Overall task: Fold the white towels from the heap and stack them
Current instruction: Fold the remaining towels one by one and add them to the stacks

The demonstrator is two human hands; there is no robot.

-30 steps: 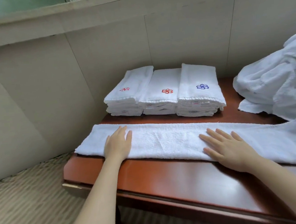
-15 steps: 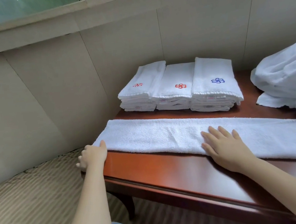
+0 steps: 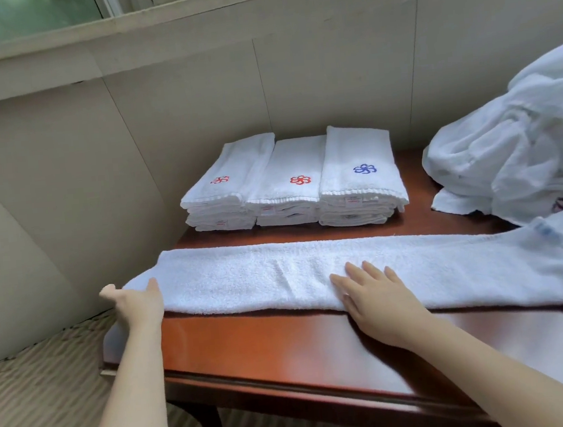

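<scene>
Left hand (image 3: 134, 301) at the left end of the long folded towel (image 3: 245, 278), fingers partly hidden by the cloth, so can't tell if it is gripping. The towel lies flat across the near table (image 3: 285, 343). Right hand (image 3: 373, 290) is flat, palm down, pressing mid-towel. Likely step: fold the left end over to the right. Keep the right palm as anchor at the fold line and match the edges. Folded stacks (image 3: 290, 181) far centre, heap (image 3: 524, 141) far right.
</scene>
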